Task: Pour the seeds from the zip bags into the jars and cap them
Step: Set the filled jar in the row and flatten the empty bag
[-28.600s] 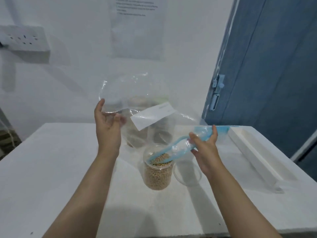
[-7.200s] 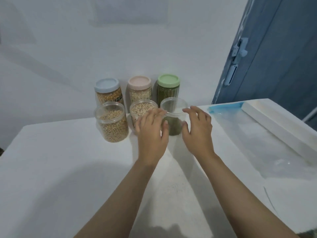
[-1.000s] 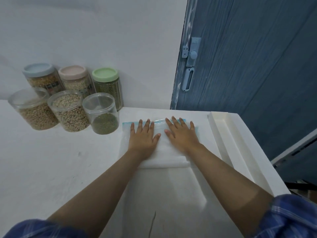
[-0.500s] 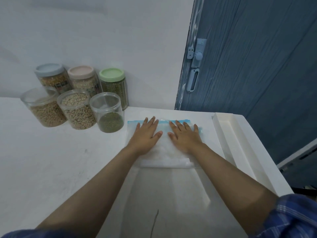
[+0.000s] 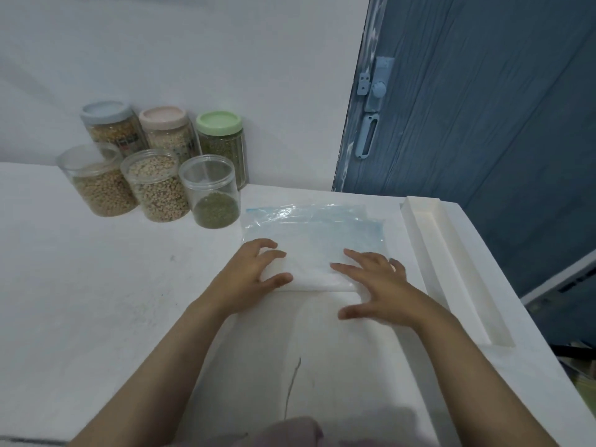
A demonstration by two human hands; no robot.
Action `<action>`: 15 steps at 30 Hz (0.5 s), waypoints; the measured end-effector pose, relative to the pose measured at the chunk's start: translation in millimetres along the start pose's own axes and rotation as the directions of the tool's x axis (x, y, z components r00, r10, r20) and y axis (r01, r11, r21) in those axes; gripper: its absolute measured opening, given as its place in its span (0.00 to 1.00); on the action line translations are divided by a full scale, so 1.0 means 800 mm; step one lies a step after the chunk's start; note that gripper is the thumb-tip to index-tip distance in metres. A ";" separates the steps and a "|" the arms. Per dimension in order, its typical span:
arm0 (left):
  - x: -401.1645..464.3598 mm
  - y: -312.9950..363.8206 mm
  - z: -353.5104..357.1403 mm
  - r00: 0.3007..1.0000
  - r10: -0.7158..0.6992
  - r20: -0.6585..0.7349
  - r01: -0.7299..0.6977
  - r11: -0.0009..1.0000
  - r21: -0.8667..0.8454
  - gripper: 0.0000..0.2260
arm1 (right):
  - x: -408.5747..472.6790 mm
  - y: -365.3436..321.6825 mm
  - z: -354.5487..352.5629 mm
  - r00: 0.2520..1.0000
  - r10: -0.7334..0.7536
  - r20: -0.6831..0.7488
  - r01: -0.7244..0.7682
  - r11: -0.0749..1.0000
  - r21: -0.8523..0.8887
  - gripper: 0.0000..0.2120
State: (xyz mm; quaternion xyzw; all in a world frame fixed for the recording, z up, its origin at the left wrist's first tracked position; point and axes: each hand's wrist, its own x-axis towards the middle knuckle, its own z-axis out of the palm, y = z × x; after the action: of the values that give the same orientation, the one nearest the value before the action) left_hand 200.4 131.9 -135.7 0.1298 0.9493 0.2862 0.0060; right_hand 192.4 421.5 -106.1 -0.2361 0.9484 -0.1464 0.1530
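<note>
The white table lies under both hands, with bare room to the left of the left hand and toward the person. Beyond the right hand a blue door stands past the table's far edge, so there is little room that way. A long white tray lies just right of the right hand along the table's edge and hems in any sweep to that side.

The flat empty zip bags lie stacked under and just beyond the fingers. Half a second ago both hands lay flat on the stack, pressing it smooth. Now they have slid back to its near edge. The left hand has its fingers bent, tips on the near left corner, seemingly starting to pinch it. The right hand is spread and relaxed, resting on the near right edge and gripping nothing.

I judge pouring is over and the bags are being tidied.

Six jars stand well beyond the left hand, up and to its left. The three capped jars are at the back. The three open jars in front hold seeds and still need caps; no loose caps are in view.
</note>
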 end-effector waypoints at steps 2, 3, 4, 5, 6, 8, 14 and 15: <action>-0.008 -0.019 -0.008 0.999 0.020 0.035 -0.019 0.999 -0.027 0.52 | -0.006 0.010 0.008 0.997 0.054 -0.059 -0.053 0.998 0.022 0.34; -0.011 -0.024 -0.012 0.998 0.018 0.054 -0.017 1.000 -0.023 0.53 | -0.005 0.014 0.012 0.991 0.074 -0.112 -0.070 0.997 0.044 0.29; -0.013 -0.027 -0.016 0.997 0.013 0.073 -0.012 1.000 -0.019 0.54 | -0.002 0.017 0.014 0.982 0.088 -0.166 -0.078 0.994 0.071 0.24; -0.014 -0.029 -0.018 0.996 0.005 0.085 -0.003 1.000 -0.021 0.54 | 0.001 0.020 0.016 0.974 0.094 -0.207 -0.075 0.992 0.099 0.20; -0.015 -0.029 -0.020 0.996 0.001 0.087 0.001 1.000 -0.026 0.52 | 0.003 0.020 0.017 0.967 0.091 -0.237 -0.063 0.990 0.124 0.16; -0.014 -0.032 -0.018 0.999 -0.026 0.031 0.028 0.998 -0.060 0.38 | 0.006 0.022 0.017 0.952 0.084 -0.293 -0.042 0.988 0.148 0.11; -0.002 -0.026 -0.033 0.950 -0.181 -0.256 0.078 0.926 -0.368 0.12 | 0.008 0.018 -0.018 0.865 0.153 -0.478 0.030 0.934 0.355 0.05; 0.001 -0.022 -0.033 0.938 -0.194 -0.287 0.080 0.927 -0.367 0.13 | 0.010 0.015 -0.027 0.859 0.150 -0.489 0.045 0.930 0.365 0.05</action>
State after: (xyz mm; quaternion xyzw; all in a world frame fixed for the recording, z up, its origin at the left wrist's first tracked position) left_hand 193.2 103.8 -123.1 0.0112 0.8785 0.4662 -0.1040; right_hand 172.7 432.0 -92.5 -0.1300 0.9173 -0.3719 -0.0577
